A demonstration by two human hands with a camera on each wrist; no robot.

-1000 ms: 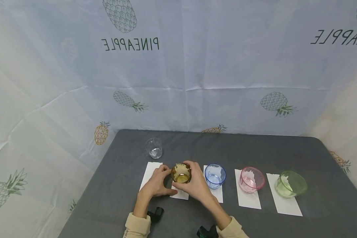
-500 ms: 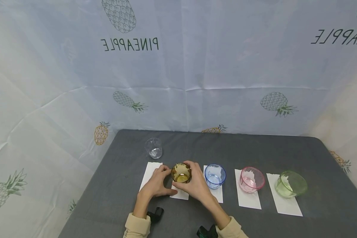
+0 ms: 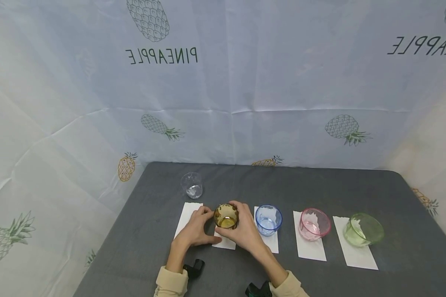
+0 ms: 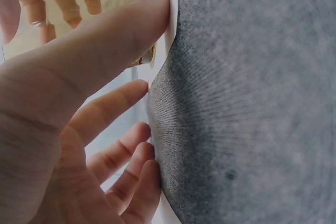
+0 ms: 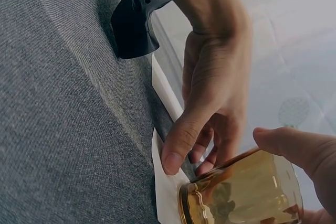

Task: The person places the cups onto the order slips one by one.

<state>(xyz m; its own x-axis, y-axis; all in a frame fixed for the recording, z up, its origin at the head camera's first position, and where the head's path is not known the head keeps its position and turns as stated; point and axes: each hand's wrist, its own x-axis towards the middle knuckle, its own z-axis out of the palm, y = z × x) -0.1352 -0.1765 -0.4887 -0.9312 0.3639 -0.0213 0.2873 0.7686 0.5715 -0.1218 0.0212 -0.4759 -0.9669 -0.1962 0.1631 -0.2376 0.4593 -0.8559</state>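
Observation:
My right hand [image 3: 246,232] grips an amber drinking glass [image 3: 227,222], thumb at the near side and fingers round the far side. The glass stands upright with its base at a white paper strip [image 3: 224,243]. To its left is my left hand [image 3: 195,229], thumb and fingers spread apart around that side. In the right wrist view the left thumb [image 5: 173,162] rests on the paper beside the glass base. The left wrist view shows the other left fingers [image 4: 123,182] loosely bent, tips by the grey cloth. Whether any left finger touches the glass I cannot tell.
A clear glass [image 3: 192,185] stands at the back left, behind another white strip [image 3: 187,214]. Rightward stand a blue glass [image 3: 269,222], a pink glass [image 3: 314,227] and a green glass [image 3: 363,232], each at a paper strip. A pineapple-print curtain [image 3: 230,82] hangs behind the table.

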